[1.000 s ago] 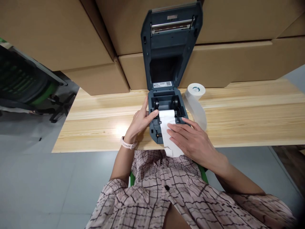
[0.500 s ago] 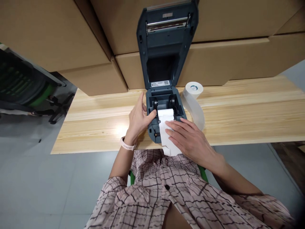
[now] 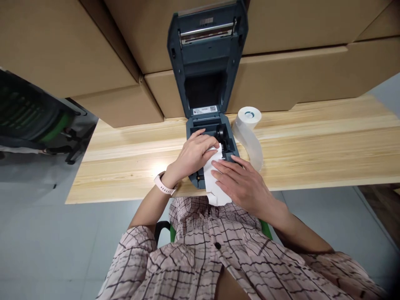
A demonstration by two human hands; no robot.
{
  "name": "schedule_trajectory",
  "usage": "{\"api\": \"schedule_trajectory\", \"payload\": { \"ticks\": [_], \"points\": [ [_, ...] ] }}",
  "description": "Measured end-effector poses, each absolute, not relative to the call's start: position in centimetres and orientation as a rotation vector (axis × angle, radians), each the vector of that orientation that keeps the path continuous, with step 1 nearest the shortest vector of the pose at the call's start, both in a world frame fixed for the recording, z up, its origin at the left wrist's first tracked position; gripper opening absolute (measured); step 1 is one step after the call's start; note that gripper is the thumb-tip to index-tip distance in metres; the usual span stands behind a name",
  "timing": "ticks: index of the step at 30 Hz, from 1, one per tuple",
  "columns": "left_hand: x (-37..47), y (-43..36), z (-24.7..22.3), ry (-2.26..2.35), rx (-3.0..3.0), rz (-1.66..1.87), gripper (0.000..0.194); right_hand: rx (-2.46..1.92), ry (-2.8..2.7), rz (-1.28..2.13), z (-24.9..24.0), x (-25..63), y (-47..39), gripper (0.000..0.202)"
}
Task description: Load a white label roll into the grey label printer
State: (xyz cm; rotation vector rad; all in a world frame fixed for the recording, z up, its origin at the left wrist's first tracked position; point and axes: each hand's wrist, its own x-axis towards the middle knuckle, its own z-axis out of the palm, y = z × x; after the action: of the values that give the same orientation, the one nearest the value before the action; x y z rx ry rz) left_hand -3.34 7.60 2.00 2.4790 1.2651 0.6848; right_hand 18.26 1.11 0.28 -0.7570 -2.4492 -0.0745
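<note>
A dark blue-grey label printer (image 3: 193,180) stands on the table with its lid (image 3: 203,62) raised. My left hand (image 3: 194,155) reaches into the bay, its fingers curled over the small white paper roll and its thumb at the paper. Most of that roll is hidden under the hand. From it a white paper strip (image 3: 215,183) runs over the printer's front toward my lap, its end creased. My right hand (image 3: 243,183) lies on the strip with fingers stretched out, at the printer's front right.
On the wooden table (image 3: 125,166), right of the printer, stands a larger label roll (image 3: 253,118) with a loose tail curling forward. Cardboard boxes (image 3: 312,79) line the back behind the raised lid. At far left is a dark and green chair (image 3: 56,125).
My left hand has moved from the printer's left edge rightward onto the small paper roll and curled over it. The right hand stays on the strip.
</note>
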Motion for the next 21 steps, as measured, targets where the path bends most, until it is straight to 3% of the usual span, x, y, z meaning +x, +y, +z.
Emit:
{"api": "schedule_trajectory", "payload": {
  "ticks": [10,14,21],
  "points": [
    [-3.4,7.1,2.2,1.339,2.416,0.658,0.008,-0.736,-2.467,-0.060,0.7,18.5,1.4,0.022],
    [-4.3,6.3,2.1,1.213,2.359,0.660,0.017,-0.720,-2.477,-0.027,0.6,18.7,1.3,0.023],
    [-4.9,4.4,1.6,1.168,2.406,0.651,0.036,-0.581,-2.138,0.421,3.7,21.7,6.1,0.029]
  ]
}}
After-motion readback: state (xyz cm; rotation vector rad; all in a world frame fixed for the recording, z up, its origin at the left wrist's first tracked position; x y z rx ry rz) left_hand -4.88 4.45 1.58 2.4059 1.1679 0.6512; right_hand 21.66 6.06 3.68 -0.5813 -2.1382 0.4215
